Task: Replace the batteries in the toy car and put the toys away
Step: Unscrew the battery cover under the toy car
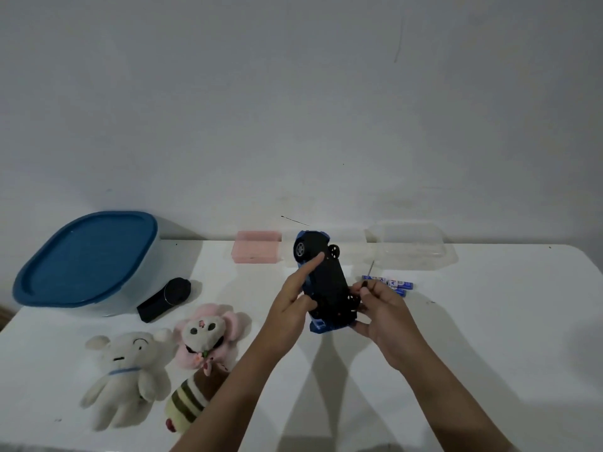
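Toys lie nearest, toward the front left corner of the white tabletop (456, 321): a cream plush bear (125, 370), a striped brown plush (191, 402) and a pink-hooded plush doll (207, 334), all 3 not yet put away. Mid-table, the left hand (290, 308) grips the blue plastic toy car (323, 282), which is held above the tabletop with its black underside facing the person; the index finger is stretched along the chassis. The right hand (381, 314) supports the car's near end and pinches a thin screwdriver (370, 275). Just behind it lie blue AA batteries (396, 283). A black cylindrical object (164, 298) rests in front of the blue-lidded storage tub (85, 262) at the back left corner, still closed. Along the back edge sit a pink plastic box (256, 251) and a clear plastic tray (411, 246). Judging by this, the battery swap looks barely begun, and storing is untouched.
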Demonstrator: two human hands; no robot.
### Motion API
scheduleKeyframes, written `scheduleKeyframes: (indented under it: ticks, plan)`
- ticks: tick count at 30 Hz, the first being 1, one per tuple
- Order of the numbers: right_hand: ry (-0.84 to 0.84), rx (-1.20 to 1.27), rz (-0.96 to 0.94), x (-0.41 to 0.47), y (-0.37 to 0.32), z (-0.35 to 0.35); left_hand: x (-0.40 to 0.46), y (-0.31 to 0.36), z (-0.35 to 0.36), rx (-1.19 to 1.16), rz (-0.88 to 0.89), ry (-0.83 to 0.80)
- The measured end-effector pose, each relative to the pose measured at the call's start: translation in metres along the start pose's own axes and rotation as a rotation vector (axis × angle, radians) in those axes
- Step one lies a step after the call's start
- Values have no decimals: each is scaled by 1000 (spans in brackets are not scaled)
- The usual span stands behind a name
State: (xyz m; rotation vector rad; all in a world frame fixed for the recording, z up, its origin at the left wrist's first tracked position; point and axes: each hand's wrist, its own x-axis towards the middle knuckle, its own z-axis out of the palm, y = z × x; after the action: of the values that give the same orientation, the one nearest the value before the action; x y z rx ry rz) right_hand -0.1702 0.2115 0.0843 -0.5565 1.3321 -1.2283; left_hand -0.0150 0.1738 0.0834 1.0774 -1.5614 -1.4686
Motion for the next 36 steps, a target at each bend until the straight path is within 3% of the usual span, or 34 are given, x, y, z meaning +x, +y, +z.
scheduleKeyframes:
  ticks: [6,14,19,24,28,32,36]
  plan:
    - [-25,-115,-142,-3,-6,13,4,-3,-4,81,30,173]
    - [-8,-233,-237,-3,-12,18,3,-4,-12,194,3,216]
    - [17,-301,-305,-5,-17,16,7,0,-13,4,-71,213]
    - [135,-484,-551,-6,-34,12,8,8,-4,-35,-78,158]
    - [115,-348,-632,-10,-46,20,10,17,2,-37,-44,130]
    - [105,-105,-593,-13,-51,24,9,29,7,-42,-11,118]
    - [175,-76,-629,-15,-52,26,6,38,11,-77,-4,138]
